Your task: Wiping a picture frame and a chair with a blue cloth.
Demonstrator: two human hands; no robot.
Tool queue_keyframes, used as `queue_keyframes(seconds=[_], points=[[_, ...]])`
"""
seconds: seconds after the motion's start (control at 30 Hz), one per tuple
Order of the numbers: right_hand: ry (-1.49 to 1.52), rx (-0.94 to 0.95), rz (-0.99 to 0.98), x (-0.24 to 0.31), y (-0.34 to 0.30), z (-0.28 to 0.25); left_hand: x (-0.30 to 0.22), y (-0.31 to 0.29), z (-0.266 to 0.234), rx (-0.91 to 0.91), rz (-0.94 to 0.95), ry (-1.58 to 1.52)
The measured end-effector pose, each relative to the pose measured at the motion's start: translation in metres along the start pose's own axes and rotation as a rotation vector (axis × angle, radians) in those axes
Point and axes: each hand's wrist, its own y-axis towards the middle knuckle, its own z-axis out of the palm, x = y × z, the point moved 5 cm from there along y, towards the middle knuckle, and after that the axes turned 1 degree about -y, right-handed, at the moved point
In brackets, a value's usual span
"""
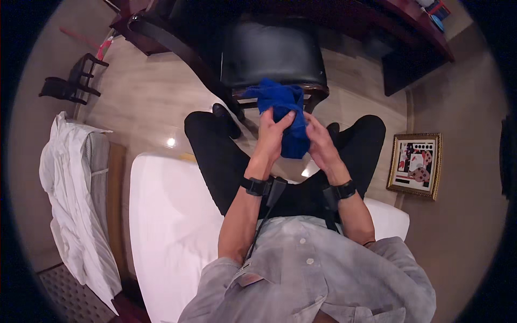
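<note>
Between my knees, in front of a black-seated chair, I hold a bunched blue cloth [295,141] with both hands. My left hand [273,131] grips it from the left, its thumb pressed across the folds. On the cloth's right side my right hand [320,141] has its fingers curled round the edge, partly hidden by the fabric. The upper end of the cloth flares out toward the chair seat, and the lower end hangs down. Whether anything is wrapped inside cannot be seen.
The wooden chair [272,54] stands just ahead, with a dark desk [417,32] behind it. I sit on a white-sheeted bed [161,215]. Another bed with rumpled white bedding [75,199] is at left. A framed picture [414,166] leans by the right wall.
</note>
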Motion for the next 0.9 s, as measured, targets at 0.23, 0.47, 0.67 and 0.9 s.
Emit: queue_keyframes(seconds=[0.23, 0.47, 0.67, 0.9], points=[[-0.736, -0.219, -0.364, 0.017, -0.012, 0.008, -0.015, -0.014, -0.005, 0.101, -0.085, -0.587], [-0.291, -0.258, -0.179, 0.019, -0.013, -0.01, -0.02, -0.019, -0.018, 0.161, -0.195, -0.863], [0.401, -0.256, 0.033, 0.019, 0.0, -0.008, 0.001, -0.01, -0.039, 0.087, -0.158, -0.896], [0.504, -0.185, 0.008, 0.016, 0.01, -0.018, 0.043, -0.008, -0.066, -0.026, -0.326, -0.969]])
